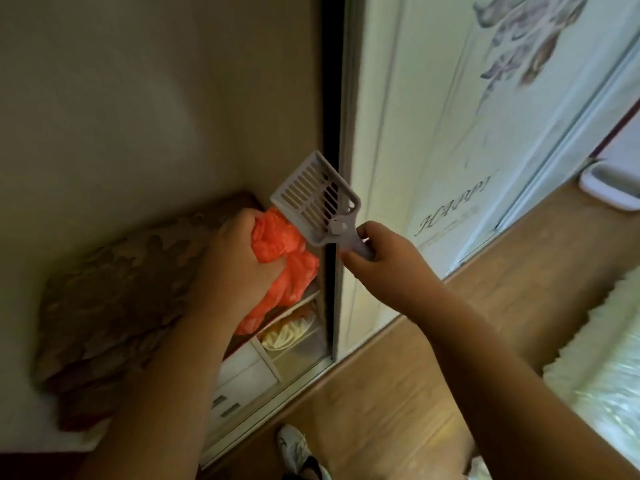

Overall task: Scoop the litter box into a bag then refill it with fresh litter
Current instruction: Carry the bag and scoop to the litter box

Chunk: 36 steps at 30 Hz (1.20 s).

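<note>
My left hand [239,251] grips a crumpled orange plastic bag [284,268] in front of an open wardrobe. The bag hangs down over the shelves inside. My right hand [377,258] holds the handle of a grey slotted litter scoop [313,197], its blade raised and tilted up to the left, just above the bag. The scoop's blade looks empty. No litter box shows in this view.
A white sliding wardrobe door [433,150] with a flower print stands to the right. Shelves and drawers [263,365] hold pale bags. A patterned brown cushion [114,299] lies at left. Wood floor [398,393], a white fluffy rug [595,341] and my shoe [294,448] are below.
</note>
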{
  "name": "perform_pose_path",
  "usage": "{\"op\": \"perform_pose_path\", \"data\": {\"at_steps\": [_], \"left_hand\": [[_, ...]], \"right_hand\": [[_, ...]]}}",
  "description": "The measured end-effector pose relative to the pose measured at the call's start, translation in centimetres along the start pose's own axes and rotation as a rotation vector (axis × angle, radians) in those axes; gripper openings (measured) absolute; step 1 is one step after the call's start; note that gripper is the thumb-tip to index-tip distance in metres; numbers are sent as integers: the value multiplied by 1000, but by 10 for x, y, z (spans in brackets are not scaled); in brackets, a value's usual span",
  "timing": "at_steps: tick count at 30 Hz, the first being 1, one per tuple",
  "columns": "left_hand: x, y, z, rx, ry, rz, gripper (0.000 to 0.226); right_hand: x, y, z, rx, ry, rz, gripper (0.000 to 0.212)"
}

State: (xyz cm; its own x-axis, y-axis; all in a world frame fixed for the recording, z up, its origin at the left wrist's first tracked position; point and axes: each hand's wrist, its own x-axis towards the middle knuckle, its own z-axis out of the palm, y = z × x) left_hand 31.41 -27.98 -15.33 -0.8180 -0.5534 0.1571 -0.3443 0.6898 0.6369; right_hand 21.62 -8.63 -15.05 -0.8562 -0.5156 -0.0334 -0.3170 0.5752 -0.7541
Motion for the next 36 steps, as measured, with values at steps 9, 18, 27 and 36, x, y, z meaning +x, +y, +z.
{"op": "perform_pose_path", "data": {"at_steps": [9, 18, 27, 36], "left_hand": [[-35, 93, 55, -110, -130, 246, 55], [-46, 180, 121, -175, -349, 475, 55], [-18, 235, 169, -213, -491, 695, 49], [28, 240, 200, -203, -605, 770, 53]], "right_hand": [[-80, 65, -78, 35, 233, 156, 18], [-150, 115, -146, 33, 454, 361, 20], [-165, 134, -168, 7, 675, 551, 16], [-137, 142, -158, 32, 768, 689, 17]]}}
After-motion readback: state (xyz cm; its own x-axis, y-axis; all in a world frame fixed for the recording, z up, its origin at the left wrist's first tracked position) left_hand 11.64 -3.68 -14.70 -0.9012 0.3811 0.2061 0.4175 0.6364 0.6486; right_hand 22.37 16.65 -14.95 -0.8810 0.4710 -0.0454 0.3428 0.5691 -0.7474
